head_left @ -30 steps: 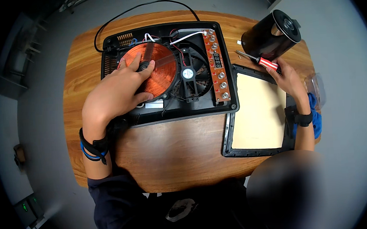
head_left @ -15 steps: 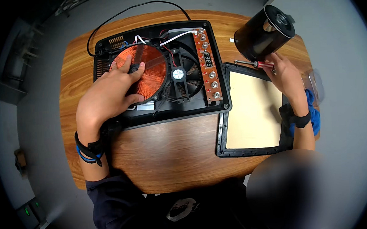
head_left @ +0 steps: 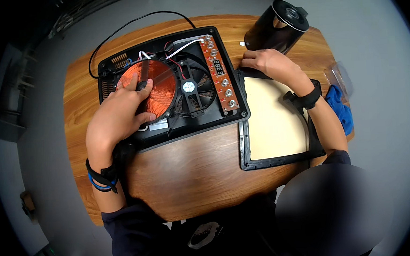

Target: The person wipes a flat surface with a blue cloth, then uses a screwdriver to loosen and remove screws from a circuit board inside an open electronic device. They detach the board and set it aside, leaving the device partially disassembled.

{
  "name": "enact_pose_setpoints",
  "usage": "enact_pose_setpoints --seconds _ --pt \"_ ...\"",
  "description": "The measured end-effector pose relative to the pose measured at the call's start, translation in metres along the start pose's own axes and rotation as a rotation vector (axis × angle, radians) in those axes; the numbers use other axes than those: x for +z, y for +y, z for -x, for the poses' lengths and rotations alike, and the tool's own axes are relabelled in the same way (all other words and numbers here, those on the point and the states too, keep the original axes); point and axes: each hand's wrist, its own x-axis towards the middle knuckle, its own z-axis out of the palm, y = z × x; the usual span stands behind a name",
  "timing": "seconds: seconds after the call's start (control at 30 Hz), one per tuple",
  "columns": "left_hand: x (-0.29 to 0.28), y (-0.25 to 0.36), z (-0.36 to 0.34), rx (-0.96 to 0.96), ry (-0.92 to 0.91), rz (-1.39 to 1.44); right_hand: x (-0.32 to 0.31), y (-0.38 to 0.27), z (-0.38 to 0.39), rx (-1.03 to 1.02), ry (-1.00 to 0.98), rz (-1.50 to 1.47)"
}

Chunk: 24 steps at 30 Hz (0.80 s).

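An opened induction cooker's black base [head_left: 142,140] lies on the table, its insides bared. My left hand [head_left: 115,115] rests on the round copper coil [head_left: 163,95], fingers spread and thumb near its lower edge. To the right of the coil are a fan [head_left: 188,87] and an orange circuit board [head_left: 221,75] with a display and buttons. My right hand [head_left: 274,63] is closed with curled fingers, just above the far edge of the detached top panel [head_left: 275,123], by the base's right side. Whatever it holds is hidden; no screwdriver shows now.
A dark kettle-like jug [head_left: 269,32] with a lid stands behind my right hand. At the table's right edge lie a blue cloth [head_left: 339,108] and a clear plastic tray [head_left: 342,79]. A black power cord [head_left: 115,37] loops behind the base on the wooden table [head_left: 189,176].
My right hand has moved left, from the red-handled screwdriver by the panel toward the base; the screwdriver has gone out of sight. My left hand stays on the coil. The view has shifted slightly.
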Motion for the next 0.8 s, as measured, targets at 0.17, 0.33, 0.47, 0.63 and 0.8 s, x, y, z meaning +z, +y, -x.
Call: enact_pose_setpoints --seconds 0.17,0.33,0.47,0.63,0.8 --pt "0.001 -0.003 0.001 0.043 0.033 -0.011 0.000 0.007 -0.002 0.034 -0.101 0.065" --pt "-0.001 -0.002 0.000 0.026 -0.001 -0.009 0.014 -0.010 0.007 0.099 0.179 0.088" --pt "0.004 -0.003 0.004 0.023 0.030 -0.023 -0.022 -0.027 0.025 0.255 0.200 -0.117" --pt "0.001 0.004 0.006 0.021 0.039 -0.026 -0.064 -0.036 0.097 0.714 0.121 -0.533" --pt "-0.001 0.004 0.003 0.013 0.023 -0.018 -0.043 0.006 0.166 0.758 0.177 -0.143"
